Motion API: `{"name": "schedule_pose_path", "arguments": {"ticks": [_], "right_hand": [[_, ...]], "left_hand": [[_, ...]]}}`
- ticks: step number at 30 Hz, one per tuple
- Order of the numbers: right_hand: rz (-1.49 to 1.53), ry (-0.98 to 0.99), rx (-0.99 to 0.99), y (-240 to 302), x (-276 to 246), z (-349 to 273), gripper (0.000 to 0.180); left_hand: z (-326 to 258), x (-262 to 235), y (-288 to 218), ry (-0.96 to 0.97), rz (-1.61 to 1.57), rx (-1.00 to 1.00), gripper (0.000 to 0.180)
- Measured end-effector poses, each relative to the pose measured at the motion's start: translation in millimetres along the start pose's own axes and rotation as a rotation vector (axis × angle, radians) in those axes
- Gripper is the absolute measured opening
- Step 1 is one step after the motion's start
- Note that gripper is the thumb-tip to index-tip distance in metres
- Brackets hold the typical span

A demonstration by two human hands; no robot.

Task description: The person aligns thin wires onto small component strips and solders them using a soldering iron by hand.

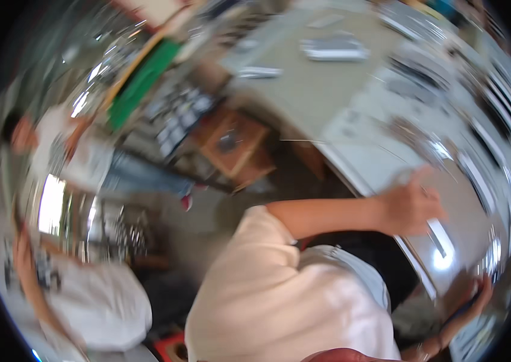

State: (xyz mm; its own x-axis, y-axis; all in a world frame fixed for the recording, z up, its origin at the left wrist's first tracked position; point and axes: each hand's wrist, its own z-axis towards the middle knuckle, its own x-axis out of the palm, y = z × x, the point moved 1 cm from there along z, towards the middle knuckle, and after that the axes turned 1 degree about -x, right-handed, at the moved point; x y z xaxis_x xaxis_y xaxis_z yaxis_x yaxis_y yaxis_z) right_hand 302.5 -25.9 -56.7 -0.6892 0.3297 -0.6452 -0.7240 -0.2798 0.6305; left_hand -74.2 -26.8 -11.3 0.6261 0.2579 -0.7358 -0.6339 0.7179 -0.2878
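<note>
Strip [440,238], short, straight, white and narrow, lies on the broad pale grey work surface [361,172], not far in from its long near edge and just beside the person's left hand [413,205]. In the head view it sits below and slightly right of that hand, its upper end close under the fingers; whether the two touch cannot be told. Its long axis slants from upper left to lower right, roughly in line with the near edge and across the line of the left forearm [334,217], which reaches out over that edge. A bright patch of glare [442,259] shows at its lower end.

Of the two hands, the left is clearly the nearer. It looks partly curled, with one digit standing up, but blur hides how wide the fingers are parted and whether anything is in their grip. The right hand [477,297] is well apart from the strip, out by the lower right part of the surface. Its fingers look bent around or against a dark bluish thing [466,311], too smeared to name; hold or mere touch cannot be told.

Farther right on the surface, beyond the left hand, lies a long pale straight bar [477,181], slanting much like the strip. Toward the far side, well away from both hands, rests a flat grey-and-white slab-like piece [335,48].
</note>
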Motion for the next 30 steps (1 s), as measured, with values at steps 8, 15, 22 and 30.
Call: {"name": "schedule_pose_path", "arguments": {"ticks": [8, 15, 22, 30], "right_hand": [[0.054, -0.307, -0.155, 88.9, 11.9, -0.8, 0.026], [0.006, -0.206, -0.125, 114.6, 9.8, -7.2, 0.027], [0.048, -0.161, -0.223, 109.0, 24.7, -10.5, 0.035], [0.139, 0.065, -0.330, 120.9, 28.6, -5.5, 0.041]], "left_hand": [[6.2, -12.9, 0.9, 0.177, 0.096, -0.128, 0.042], [8.2, -12.7, -14.7, 0.078, 0.086, -0.162, 0.026], [9.5, -2.0, -48.7, 0.182, 0.129, -0.185, 0.032], [18.1, 11.3, -55.4, 0.272, 0.095, -0.119, 0.044]]}}
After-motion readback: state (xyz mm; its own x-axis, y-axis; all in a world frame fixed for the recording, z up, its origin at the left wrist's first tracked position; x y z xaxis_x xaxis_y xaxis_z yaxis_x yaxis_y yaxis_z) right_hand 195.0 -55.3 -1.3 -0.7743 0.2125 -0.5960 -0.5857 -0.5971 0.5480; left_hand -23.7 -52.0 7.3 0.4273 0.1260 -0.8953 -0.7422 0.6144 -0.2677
